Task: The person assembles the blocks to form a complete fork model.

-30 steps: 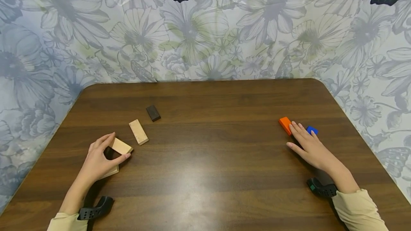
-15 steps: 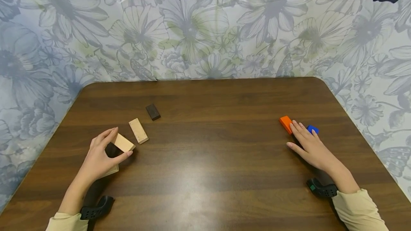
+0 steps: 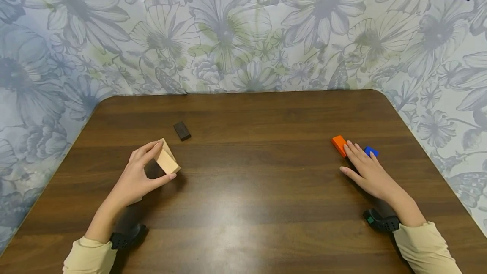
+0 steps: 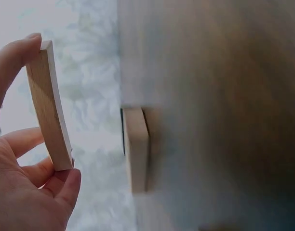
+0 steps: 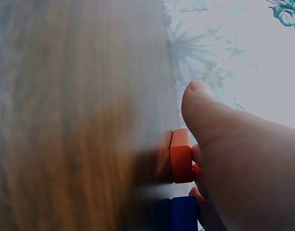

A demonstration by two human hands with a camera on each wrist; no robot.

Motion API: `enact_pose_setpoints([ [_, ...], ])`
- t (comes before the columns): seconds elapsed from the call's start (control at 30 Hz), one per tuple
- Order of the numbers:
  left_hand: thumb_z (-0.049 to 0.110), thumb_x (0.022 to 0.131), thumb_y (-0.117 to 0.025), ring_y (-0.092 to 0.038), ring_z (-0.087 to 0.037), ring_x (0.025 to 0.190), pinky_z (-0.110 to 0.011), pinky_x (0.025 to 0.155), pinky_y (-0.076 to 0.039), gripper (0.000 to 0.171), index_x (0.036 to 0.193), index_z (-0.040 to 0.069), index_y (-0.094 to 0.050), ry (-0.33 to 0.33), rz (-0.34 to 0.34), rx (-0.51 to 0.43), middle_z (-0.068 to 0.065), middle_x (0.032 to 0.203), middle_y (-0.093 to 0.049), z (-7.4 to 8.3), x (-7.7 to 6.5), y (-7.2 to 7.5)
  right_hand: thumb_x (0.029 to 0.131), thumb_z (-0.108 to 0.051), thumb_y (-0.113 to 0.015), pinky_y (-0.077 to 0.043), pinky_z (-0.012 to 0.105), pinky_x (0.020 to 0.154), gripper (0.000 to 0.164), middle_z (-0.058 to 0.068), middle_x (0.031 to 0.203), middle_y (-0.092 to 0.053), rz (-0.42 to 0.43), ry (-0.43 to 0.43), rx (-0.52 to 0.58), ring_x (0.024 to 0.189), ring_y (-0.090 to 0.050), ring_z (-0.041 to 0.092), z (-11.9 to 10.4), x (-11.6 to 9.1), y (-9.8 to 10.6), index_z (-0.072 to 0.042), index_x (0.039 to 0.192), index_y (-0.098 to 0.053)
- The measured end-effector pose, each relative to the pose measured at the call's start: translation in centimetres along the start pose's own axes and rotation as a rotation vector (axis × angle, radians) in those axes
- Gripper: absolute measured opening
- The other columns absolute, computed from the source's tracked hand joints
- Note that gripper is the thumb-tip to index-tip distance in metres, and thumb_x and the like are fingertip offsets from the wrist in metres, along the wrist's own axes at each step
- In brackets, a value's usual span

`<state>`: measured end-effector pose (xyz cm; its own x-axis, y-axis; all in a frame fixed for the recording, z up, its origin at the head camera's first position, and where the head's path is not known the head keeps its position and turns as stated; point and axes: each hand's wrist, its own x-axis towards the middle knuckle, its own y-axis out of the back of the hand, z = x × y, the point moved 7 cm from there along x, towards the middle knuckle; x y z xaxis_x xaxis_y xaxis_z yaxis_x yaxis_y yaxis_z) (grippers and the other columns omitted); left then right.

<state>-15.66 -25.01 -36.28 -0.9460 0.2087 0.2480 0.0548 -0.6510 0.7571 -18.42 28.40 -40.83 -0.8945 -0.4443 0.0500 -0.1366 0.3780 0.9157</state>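
Note:
My left hand [image 3: 137, 176] pinches a pale wooden block [image 3: 168, 164] by its ends, between thumb and fingers. In the left wrist view that block [image 4: 48, 103] is held off the table, apart from a second wooden block [image 4: 136, 149] lying there. From the head view the held block partly covers this second one. Just a sliver of another pale piece [image 3: 136, 201] shows under the left hand. On the right side, my right hand [image 3: 368, 176] lies with straight fingers over an orange block [image 3: 337, 145] and a blue block [image 3: 370, 152], partly covering both.
A small dark brown block [image 3: 182, 131] lies beyond the left hand. The brown wooden table [image 3: 251, 138] has rounded far corners, and a flower-patterned wall [image 3: 251, 45] stands behind it. Each wrist wears a black band.
My left hand has moved right and away from me with the wooden block, from near the piece under it to over the second wooden block. My right hand stays in place.

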Motion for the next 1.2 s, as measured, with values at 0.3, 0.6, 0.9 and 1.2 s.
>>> enact_pose_setpoints([
  [0.3,0.03,0.072,-0.082,-0.027,-0.034,0.128,-0.059,0.093,-0.028,0.088,0.144,0.005,-0.037,-0.157,-0.113,-0.028,-0.013,0.143,-0.033,4.0,4.5,-4.2,0.099,-0.031,-0.049,0.0,0.061,0.103,0.067,0.024,0.15,-0.013,-0.005,-0.01,0.007,0.136,-0.009,0.041,0.2,-0.1,0.0,0.005,0.147,-0.019],
  [0.6,0.036,0.074,-0.08,-0.025,-0.029,0.13,-0.054,0.097,-0.03,0.089,0.145,0.005,-0.035,-0.228,-0.238,-0.082,-0.01,0.145,-0.032,7.2,7.4,-9.1,0.099,-0.032,-0.048,0.001,0.061,0.103,0.067,0.024,0.151,-0.011,-0.013,-0.019,0.015,0.137,-0.007,0.04,0.3,-0.1,-0.2,0.004,0.147,-0.018],
  [0.9,0.04,0.073,-0.08,-0.026,-0.025,0.129,-0.049,0.099,-0.031,0.09,0.143,0.003,-0.037,-0.296,-0.361,-0.118,-0.01,0.144,-0.032,9.7,9.3,-13.6,0.1,-0.032,-0.046,0.002,0.06,0.103,0.067,0.024,0.151,-0.01,-0.018,-0.021,0.016,0.137,-0.006,0.039,0.2,-0.1,-0.1,0.004,0.147,-0.017],
  [1.2,0.04,0.074,-0.079,-0.026,-0.025,0.13,-0.046,0.1,-0.031,0.09,0.144,0.005,-0.037,-0.331,-0.473,-0.1,-0.01,0.145,-0.031,10.9,10.7,-16.3,0.099,-0.033,-0.048,0.001,0.06,0.104,0.067,0.023,0.151,-0.011,-0.022,-0.031,0.007,0.137,-0.007,0.04,0.2,0.1,-0.2,0.003,0.147,-0.018],
])
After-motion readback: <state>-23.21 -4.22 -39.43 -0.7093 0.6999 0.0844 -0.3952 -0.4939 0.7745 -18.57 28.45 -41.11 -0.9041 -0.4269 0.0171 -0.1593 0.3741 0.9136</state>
